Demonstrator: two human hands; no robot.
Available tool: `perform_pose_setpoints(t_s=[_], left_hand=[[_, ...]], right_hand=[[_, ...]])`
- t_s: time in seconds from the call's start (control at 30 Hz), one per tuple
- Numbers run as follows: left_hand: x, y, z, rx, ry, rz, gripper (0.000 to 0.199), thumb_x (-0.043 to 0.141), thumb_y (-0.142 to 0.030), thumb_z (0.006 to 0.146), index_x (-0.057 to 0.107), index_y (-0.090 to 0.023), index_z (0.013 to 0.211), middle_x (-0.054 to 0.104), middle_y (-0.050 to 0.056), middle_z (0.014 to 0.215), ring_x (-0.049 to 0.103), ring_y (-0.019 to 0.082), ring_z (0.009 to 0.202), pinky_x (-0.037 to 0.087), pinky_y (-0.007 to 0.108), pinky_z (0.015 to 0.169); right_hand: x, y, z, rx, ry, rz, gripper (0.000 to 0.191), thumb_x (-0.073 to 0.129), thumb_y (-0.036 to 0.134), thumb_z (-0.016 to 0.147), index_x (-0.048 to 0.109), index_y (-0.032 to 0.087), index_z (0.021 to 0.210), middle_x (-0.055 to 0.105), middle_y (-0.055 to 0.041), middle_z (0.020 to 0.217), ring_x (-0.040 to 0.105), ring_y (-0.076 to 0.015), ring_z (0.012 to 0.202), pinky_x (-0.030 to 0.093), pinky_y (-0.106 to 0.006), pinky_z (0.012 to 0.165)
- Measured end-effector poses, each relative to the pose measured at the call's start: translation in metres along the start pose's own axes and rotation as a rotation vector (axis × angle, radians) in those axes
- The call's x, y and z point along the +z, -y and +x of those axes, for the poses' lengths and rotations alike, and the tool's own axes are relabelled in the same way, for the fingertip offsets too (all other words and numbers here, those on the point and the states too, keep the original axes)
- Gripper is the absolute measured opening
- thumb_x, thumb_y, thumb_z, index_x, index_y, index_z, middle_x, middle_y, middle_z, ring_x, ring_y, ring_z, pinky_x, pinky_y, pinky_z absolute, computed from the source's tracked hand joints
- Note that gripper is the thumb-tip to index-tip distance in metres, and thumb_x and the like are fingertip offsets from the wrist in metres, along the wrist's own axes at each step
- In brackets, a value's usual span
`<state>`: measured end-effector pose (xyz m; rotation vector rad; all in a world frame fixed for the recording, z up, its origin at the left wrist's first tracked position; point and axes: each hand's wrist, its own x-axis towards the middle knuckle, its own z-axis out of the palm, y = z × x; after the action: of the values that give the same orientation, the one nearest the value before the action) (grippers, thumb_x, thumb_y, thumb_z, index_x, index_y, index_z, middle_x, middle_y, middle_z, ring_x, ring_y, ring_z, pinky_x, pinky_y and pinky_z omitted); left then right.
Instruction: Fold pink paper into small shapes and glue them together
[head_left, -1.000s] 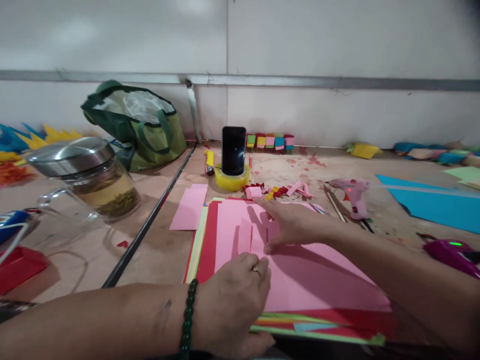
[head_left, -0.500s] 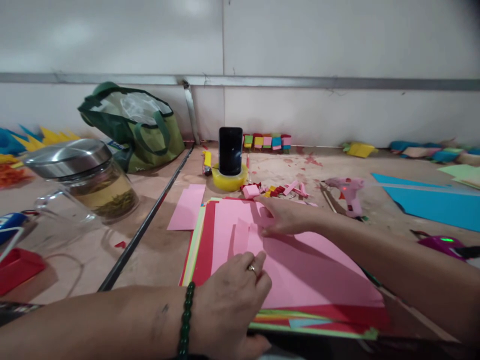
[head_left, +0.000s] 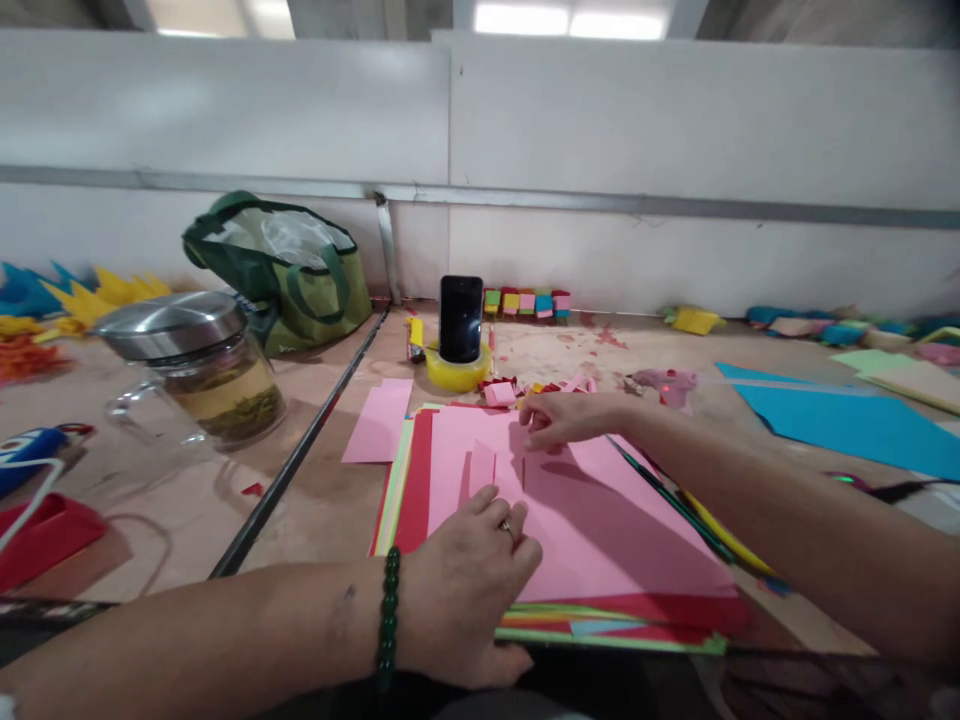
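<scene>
A large pink sheet [head_left: 615, 540] lies on top of a stack of coloured paper with a red sheet [head_left: 411, 500] under it. On it is a small folded pink piece [head_left: 482, 468], one flap raised, just beyond the fingertips of my left hand [head_left: 480, 575]. That hand rests with its fingers curled on the near end of the piece; a ring and a green bead bracelet are on it. My right hand [head_left: 566, 420] is at the far edge of the sheet, thumb and index finger bent towards each other; whether anything thin is between them is too small to tell.
Behind the stack a phone [head_left: 460, 318] stands in a yellow tape roll [head_left: 456, 370]. Small paper cubes [head_left: 527, 302] line the wall. On the left are a glass tea jug [head_left: 217, 385] and a green bag [head_left: 319, 300]; right are a pink glue gun [head_left: 667, 385] and blue paper [head_left: 840, 425].
The camera view has tilted up and shifted slightly. My right hand has lifted a little from the small pink piece. My left hand stays at its near end.
</scene>
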<state>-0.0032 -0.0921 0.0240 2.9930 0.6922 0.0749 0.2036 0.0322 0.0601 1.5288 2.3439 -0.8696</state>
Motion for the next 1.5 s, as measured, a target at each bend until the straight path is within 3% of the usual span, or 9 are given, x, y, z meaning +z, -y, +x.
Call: perform_pose_setpoints(t_s=[0.1,0.3,0.47,0.63,0.8,0.9,0.97,1.1,1.5], left_hand=[[0.001,0.002,0.0,0.019,-0.021,-0.002,0.059,0.061,-0.058,0.069,0.058,-0.009,0.102,0.057,0.021,0.123,0.054,0.032,0.104,0.03,0.046,0.106],[0.004,0.003,0.0,0.062,-0.032,0.002,0.06,0.061,-0.057,0.07,0.058,-0.007,0.103,0.058,0.022,0.119,0.056,0.031,0.098,0.036,0.043,0.1],[0.003,0.002,0.0,0.055,-0.024,0.024,0.061,0.06,-0.057,0.071,0.058,-0.006,0.104,0.059,0.023,0.119,0.056,0.031,0.097,0.036,0.043,0.099],[0.001,0.001,0.0,0.055,-0.007,0.05,0.063,0.059,-0.057,0.071,0.058,-0.005,0.107,0.059,0.023,0.12,0.057,0.032,0.101,0.034,0.043,0.102],[0.0,0.001,-0.001,0.05,-0.009,0.039,0.063,0.059,-0.057,0.071,0.058,-0.006,0.108,0.058,0.023,0.122,0.057,0.032,0.101,0.033,0.044,0.103],[0.002,0.002,-0.002,0.044,-0.023,0.022,0.064,0.061,-0.057,0.069,0.057,-0.006,0.108,0.057,0.022,0.124,0.056,0.031,0.103,0.032,0.043,0.104],[0.003,0.003,-0.002,0.047,-0.028,0.008,0.061,0.061,-0.056,0.069,0.058,-0.007,0.106,0.058,0.021,0.123,0.056,0.031,0.102,0.033,0.043,0.103],[0.004,0.004,-0.003,0.066,-0.044,0.004,0.06,0.059,-0.056,0.071,0.059,-0.007,0.106,0.06,0.021,0.119,0.057,0.031,0.101,0.033,0.044,0.104],[0.01,-0.004,-0.007,0.093,-0.004,0.108,0.081,0.052,-0.056,0.078,0.049,0.01,0.127,0.054,0.031,0.128,0.054,0.037,0.117,0.029,0.043,0.11]], right_hand=[[0.006,0.009,-0.011,0.047,-0.037,-0.142,0.064,0.068,0.065,0.06,0.056,0.017,0.1,0.066,-0.0093,0.093,0.062,-0.0251,0.08,0.042,-0.029,0.059],[0.019,0.025,-0.014,0.079,-0.106,-0.338,0.063,0.07,0.062,0.057,0.057,0.016,0.098,0.066,-0.0127,0.092,0.062,-0.0312,0.084,0.04,-0.032,0.06],[0.007,0.014,0.008,0.101,-0.047,-0.257,0.058,0.073,0.059,0.055,0.06,0.015,0.092,0.066,-0.0128,0.093,0.062,-0.0301,0.083,0.04,-0.031,0.057],[0.003,0.002,0.023,0.115,0.03,-0.171,0.044,0.074,0.054,0.058,0.062,0.016,0.079,0.069,-0.0082,0.076,0.064,-0.0241,0.07,0.042,-0.028,0.053],[-0.004,-0.004,0.02,0.113,0.078,-0.062,0.039,0.069,0.05,0.07,0.062,0.016,0.087,0.071,-0.0064,0.08,0.066,-0.0172,0.067,0.048,-0.025,0.055],[-0.01,-0.001,0.011,0.096,0.147,-0.013,0.049,0.061,0.061,0.074,0.061,0.017,0.096,0.07,-0.0051,0.08,0.066,-0.0148,0.066,0.05,-0.025,0.058],[-0.008,0.006,0.004,0.086,0.156,-0.028,0.062,0.064,0.069,0.065,0.061,0.016,0.098,0.07,-0.007,0.083,0.066,-0.019,0.071,0.05,-0.028,0.06],[0.006,0.024,-0.005,0.097,-0.021,-0.258,0.082,0.075,0.07,0.043,0.06,0.015,0.101,0.067,-0.0125,0.097,0.063,-0.031,0.085,0.047,-0.035,0.064],[0.007,-0.003,0.016,0.103,-0.045,-0.203,0.042,0.069,0.055,0.067,0.061,0.019,0.086,0.069,-0.0079,0.084,0.064,-0.0241,0.078,0.042,-0.028,0.057]])
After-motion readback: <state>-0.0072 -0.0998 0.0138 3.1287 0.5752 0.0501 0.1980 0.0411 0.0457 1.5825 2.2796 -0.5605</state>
